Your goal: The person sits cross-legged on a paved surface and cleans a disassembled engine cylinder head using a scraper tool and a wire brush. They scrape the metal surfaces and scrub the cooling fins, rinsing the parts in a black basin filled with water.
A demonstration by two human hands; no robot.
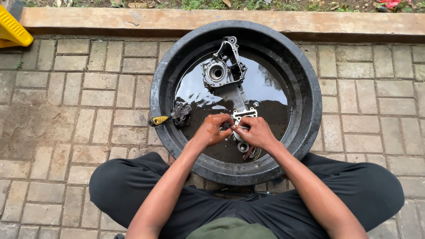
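Observation:
A round black basin holds dark oily liquid. In it lies a grey metal engine casing, tilted toward the far rim. My left hand and my right hand meet over the near part of the basin, both gripping a small finned metal engine part that is wet and partly hidden by my fingers. Under my right hand sit small round metal pieces in the liquid.
A yellow-handled brush rests on the basin's left inner wall beside a small grey metal part. Brick paving surrounds the basin. A concrete kerb runs along the far side, with a yellow object at far left. My crossed legs flank the basin.

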